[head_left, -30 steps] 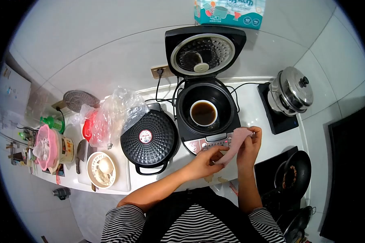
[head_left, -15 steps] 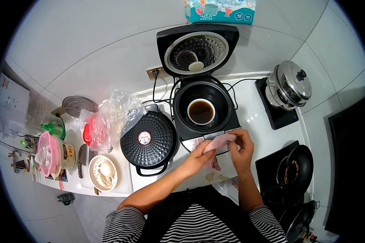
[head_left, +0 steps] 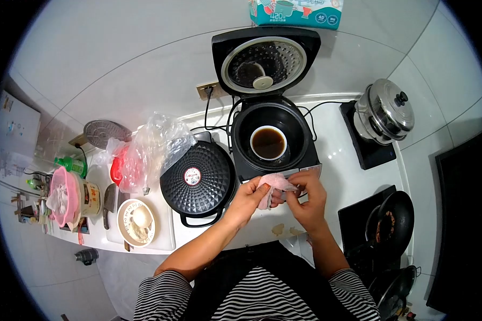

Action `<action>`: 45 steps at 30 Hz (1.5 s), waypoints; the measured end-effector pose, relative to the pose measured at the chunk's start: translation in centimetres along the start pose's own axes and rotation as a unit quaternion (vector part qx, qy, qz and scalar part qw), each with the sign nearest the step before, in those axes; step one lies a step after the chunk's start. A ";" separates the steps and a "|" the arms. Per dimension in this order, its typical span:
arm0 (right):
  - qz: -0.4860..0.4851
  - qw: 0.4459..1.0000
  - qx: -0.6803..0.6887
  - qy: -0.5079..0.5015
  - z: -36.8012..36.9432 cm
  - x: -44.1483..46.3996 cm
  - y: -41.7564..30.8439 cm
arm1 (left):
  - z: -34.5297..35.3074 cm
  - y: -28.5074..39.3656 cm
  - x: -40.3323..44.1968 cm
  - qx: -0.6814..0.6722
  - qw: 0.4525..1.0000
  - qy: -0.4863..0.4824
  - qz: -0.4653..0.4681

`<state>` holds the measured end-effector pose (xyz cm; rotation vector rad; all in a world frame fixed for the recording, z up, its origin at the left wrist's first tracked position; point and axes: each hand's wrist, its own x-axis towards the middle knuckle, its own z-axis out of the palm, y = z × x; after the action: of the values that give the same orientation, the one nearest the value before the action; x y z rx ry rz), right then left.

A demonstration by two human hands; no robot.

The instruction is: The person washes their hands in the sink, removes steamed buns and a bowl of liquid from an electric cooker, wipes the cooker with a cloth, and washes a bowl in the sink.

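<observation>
A pink cloth is bunched between my two hands, in front of the open rice cooker. My left hand grips its left side, with the thumb on top and some fingers beneath. At the cloth's right end, my right hand pinches a greyish, loose part. Inside the cooker's black pot stands a white bowl of dark brown liquid. The cooker's lid is raised. Light brown spots lie on the counter below the hands.
A black round electric pan sits left of the cooker, beside a clear plastic bag. Farther left are a cream bowl and a knife. A steel pot and a black frying pan stand at the right.
Both hands have moved left and slightly down from the cooker's front right. The cloth, first stretched out as a strip, is now bunched around the left hand's fingers.
</observation>
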<state>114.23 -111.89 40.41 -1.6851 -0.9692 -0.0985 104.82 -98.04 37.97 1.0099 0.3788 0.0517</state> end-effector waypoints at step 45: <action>0.197 0.965 0.131 -0.116 2.6 0.8 3.5 | -2.2 2.1 2.0 0.169 0.984 0.054 -0.008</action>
<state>115.94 -109.36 37.26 -1.6317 -0.7590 0.4805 106.21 -94.71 38.15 1.3437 0.5062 0.0286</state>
